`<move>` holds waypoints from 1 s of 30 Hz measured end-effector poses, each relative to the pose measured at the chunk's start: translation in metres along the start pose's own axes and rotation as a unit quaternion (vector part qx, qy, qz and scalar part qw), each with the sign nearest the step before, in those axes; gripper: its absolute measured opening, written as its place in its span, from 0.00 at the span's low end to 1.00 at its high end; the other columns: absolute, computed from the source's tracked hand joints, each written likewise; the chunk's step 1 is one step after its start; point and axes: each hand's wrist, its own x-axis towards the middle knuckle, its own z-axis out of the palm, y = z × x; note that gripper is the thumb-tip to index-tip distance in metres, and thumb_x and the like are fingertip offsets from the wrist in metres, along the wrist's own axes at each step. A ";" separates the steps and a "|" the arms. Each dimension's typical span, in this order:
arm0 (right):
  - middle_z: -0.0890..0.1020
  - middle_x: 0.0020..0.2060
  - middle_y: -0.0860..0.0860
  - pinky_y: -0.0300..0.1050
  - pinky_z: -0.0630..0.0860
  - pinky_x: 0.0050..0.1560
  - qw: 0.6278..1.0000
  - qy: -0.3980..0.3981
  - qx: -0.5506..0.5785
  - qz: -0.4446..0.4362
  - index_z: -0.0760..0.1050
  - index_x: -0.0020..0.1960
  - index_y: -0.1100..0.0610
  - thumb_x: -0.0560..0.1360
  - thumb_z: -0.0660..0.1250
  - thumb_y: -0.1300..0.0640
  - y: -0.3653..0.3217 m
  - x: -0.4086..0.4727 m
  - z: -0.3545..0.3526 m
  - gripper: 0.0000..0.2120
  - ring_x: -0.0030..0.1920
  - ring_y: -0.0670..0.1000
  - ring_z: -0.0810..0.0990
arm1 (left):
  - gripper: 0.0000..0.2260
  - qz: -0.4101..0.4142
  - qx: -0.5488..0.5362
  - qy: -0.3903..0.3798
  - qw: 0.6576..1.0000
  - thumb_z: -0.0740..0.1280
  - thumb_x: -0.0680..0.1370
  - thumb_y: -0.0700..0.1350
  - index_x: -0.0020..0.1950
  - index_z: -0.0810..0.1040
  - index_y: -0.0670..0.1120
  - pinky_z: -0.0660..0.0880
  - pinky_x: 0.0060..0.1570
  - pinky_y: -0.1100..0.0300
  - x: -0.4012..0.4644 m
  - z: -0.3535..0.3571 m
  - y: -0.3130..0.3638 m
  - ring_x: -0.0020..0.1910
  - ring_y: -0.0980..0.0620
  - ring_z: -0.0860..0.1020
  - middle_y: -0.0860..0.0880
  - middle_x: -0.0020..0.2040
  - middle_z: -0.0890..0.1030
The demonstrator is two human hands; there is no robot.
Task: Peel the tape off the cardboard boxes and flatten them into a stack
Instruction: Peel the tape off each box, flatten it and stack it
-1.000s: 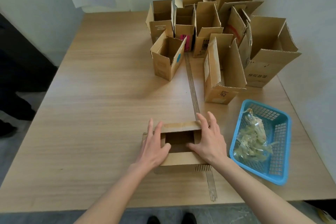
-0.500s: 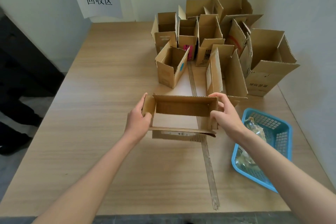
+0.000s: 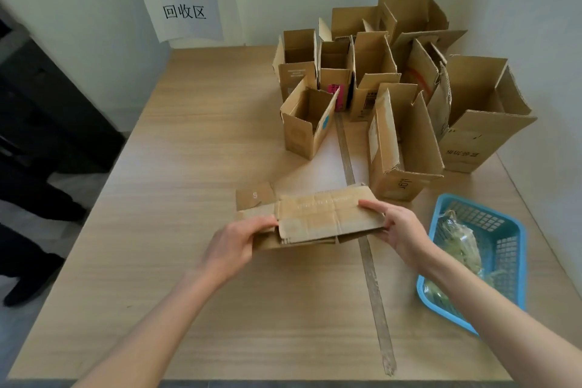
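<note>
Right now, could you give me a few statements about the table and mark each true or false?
1. Both hands, left and right, hold a flattened box. True.
2. The blue basket is empty. False: it holds crumpled tape.
3. Open boxes stand at the table's far side. True.
4. The wall sign is blank. False: it bears printed characters.

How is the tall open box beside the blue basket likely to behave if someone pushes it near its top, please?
The tall open box would probably tip rather than slide: it stands narrow and upright. It looks empty, so likely light. Its raised flaps would probably bend first, being thin cardboard.
</note>
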 end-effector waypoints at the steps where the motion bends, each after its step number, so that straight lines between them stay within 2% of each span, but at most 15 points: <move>1: 0.79 0.63 0.55 0.51 0.80 0.59 1.000 0.010 -0.011 0.018 0.84 0.58 0.54 0.79 0.54 0.65 0.010 0.000 0.002 0.21 0.60 0.55 0.78 | 0.29 0.000 0.021 -0.029 0.999 0.65 0.76 0.29 0.64 0.81 0.60 0.77 0.62 0.58 -0.010 0.008 -0.005 0.62 0.56 0.80 0.61 0.64 0.81; 3: 0.81 0.58 0.50 0.47 0.79 0.54 0.986 0.047 -0.157 0.009 0.80 0.58 0.52 0.82 0.63 0.52 0.033 -0.005 0.005 0.10 0.54 0.49 0.80 | 0.28 0.012 0.055 -0.062 0.997 0.66 0.74 0.27 0.63 0.82 0.58 0.77 0.62 0.57 -0.028 0.026 -0.015 0.64 0.55 0.79 0.59 0.64 0.81; 6: 0.81 0.57 0.49 0.50 0.77 0.53 0.936 0.071 -0.345 0.002 0.69 0.64 0.45 0.77 0.70 0.46 0.068 -0.008 0.014 0.18 0.50 0.52 0.80 | 0.23 0.023 0.068 -0.109 0.991 0.67 0.75 0.31 0.62 0.83 0.54 0.76 0.61 0.56 -0.044 0.046 -0.022 0.63 0.53 0.80 0.57 0.62 0.83; 8: 0.80 0.64 0.52 0.51 0.76 0.54 0.914 0.045 -0.403 0.014 0.61 0.73 0.40 0.77 0.70 0.49 0.085 -0.007 0.022 0.29 0.56 0.59 0.80 | 0.16 -0.002 0.067 -0.183 0.981 0.64 0.80 0.45 0.67 0.79 0.56 0.75 0.59 0.58 -0.051 0.054 -0.022 0.62 0.54 0.78 0.56 0.63 0.81; 10: 0.75 0.70 0.53 0.53 0.77 0.59 0.895 0.012 -0.445 0.032 0.54 0.78 0.37 0.78 0.70 0.50 0.097 -0.003 0.027 0.36 0.62 0.60 0.79 | 0.22 -0.035 0.083 -0.242 0.966 0.56 0.81 0.62 0.74 0.71 0.59 0.73 0.66 0.54 -0.056 0.062 -0.022 0.66 0.56 0.74 0.57 0.68 0.77; 12: 0.71 0.71 0.56 0.55 0.78 0.60 0.876 0.006 -0.480 0.050 0.53 0.79 0.36 0.78 0.68 0.49 0.105 0.001 0.029 0.36 0.61 0.60 0.78 | 0.28 -0.061 0.101 -0.220 0.968 0.53 0.81 0.67 0.80 0.60 0.61 0.74 0.65 0.51 -0.052 0.070 -0.023 0.66 0.55 0.74 0.57 0.69 0.75; 14: 0.66 0.69 0.56 0.53 0.78 0.55 0.858 0.015 -0.510 0.059 0.56 0.79 0.38 0.78 0.67 0.50 0.110 0.004 0.032 0.34 0.58 0.60 0.79 | 0.30 -0.056 0.121 -0.190 0.973 0.57 0.83 0.64 0.82 0.55 0.57 0.75 0.59 0.52 -0.044 0.077 -0.022 0.64 0.52 0.75 0.54 0.66 0.74; 15: 0.64 0.68 0.55 0.53 0.78 0.54 0.848 0.028 -0.526 0.047 0.58 0.78 0.41 0.77 0.68 0.51 0.112 0.005 0.035 0.33 0.58 0.59 0.78 | 0.31 -0.047 0.149 -0.192 0.969 0.59 0.82 0.62 0.83 0.55 0.56 0.73 0.60 0.52 -0.040 0.082 -0.022 0.65 0.50 0.73 0.53 0.66 0.72; 17: 0.62 0.67 0.53 0.53 0.78 0.60 0.833 0.058 -0.550 -0.025 0.63 0.76 0.47 0.74 0.68 0.55 0.117 0.009 0.041 0.32 0.64 0.58 0.73 | 0.32 -0.048 0.193 -0.193 0.961 0.64 0.80 0.64 0.81 0.59 0.55 0.65 0.69 0.49 -0.033 0.089 -0.025 0.74 0.48 0.64 0.50 0.75 0.64; 18: 0.62 0.70 0.54 0.54 0.74 0.65 0.825 0.061 -0.557 -0.069 0.64 0.75 0.48 0.74 0.68 0.55 0.121 0.012 0.045 0.31 0.69 0.58 0.70 | 0.33 -0.061 0.192 -0.192 0.961 0.65 0.78 0.65 0.80 0.61 0.57 0.58 0.76 0.45 -0.031 0.093 -0.027 0.79 0.48 0.57 0.49 0.79 0.58; 20: 0.56 0.78 0.56 0.55 0.59 0.77 0.806 0.029 -0.578 -0.124 0.61 0.78 0.44 0.77 0.66 0.45 0.133 0.018 0.056 0.31 0.78 0.59 0.57 | 0.33 -0.072 0.169 -0.177 0.967 0.64 0.76 0.69 0.78 0.63 0.58 0.43 0.79 0.39 -0.030 0.101 -0.030 0.82 0.51 0.44 0.52 0.84 0.48; 22: 0.43 0.82 0.56 0.57 0.40 0.80 0.794 -0.007 -0.595 -0.125 0.50 0.81 0.37 0.79 0.56 0.33 0.146 0.022 0.066 0.34 0.82 0.56 0.40 | 0.34 -0.072 0.168 -0.165 0.969 0.61 0.75 0.72 0.77 0.62 0.57 0.38 0.78 0.38 -0.030 0.111 -0.033 0.82 0.54 0.39 0.55 0.84 0.43; 24: 0.35 0.81 0.56 0.60 0.36 0.79 0.775 0.004 -0.617 -0.134 0.41 0.81 0.36 0.79 0.48 0.28 0.161 0.023 0.071 0.35 0.80 0.54 0.31 | 0.36 -0.077 0.178 -0.151 0.969 0.55 0.75 0.75 0.77 0.58 0.57 0.36 0.77 0.36 -0.033 0.120 -0.034 0.82 0.53 0.37 0.55 0.83 0.41; 26: 0.39 0.82 0.57 0.62 0.41 0.79 0.760 0.040 -0.627 -0.167 0.43 0.81 0.37 0.79 0.47 0.28 0.171 0.021 0.071 0.34 0.81 0.56 0.35 | 0.38 -0.076 0.203 -0.133 0.967 0.49 0.75 0.76 0.80 0.53 0.56 0.36 0.76 0.34 -0.038 0.130 -0.036 0.82 0.52 0.37 0.53 0.84 0.40; 30: 0.47 0.82 0.58 0.64 0.49 0.79 0.759 0.078 -0.615 -0.199 0.52 0.81 0.37 0.79 0.52 0.29 0.178 0.024 0.071 0.33 0.82 0.57 0.44 | 0.38 -0.066 0.244 -0.097 0.963 0.48 0.77 0.75 0.84 0.50 0.58 0.47 0.75 0.29 -0.042 0.144 -0.040 0.83 0.47 0.46 0.49 0.84 0.47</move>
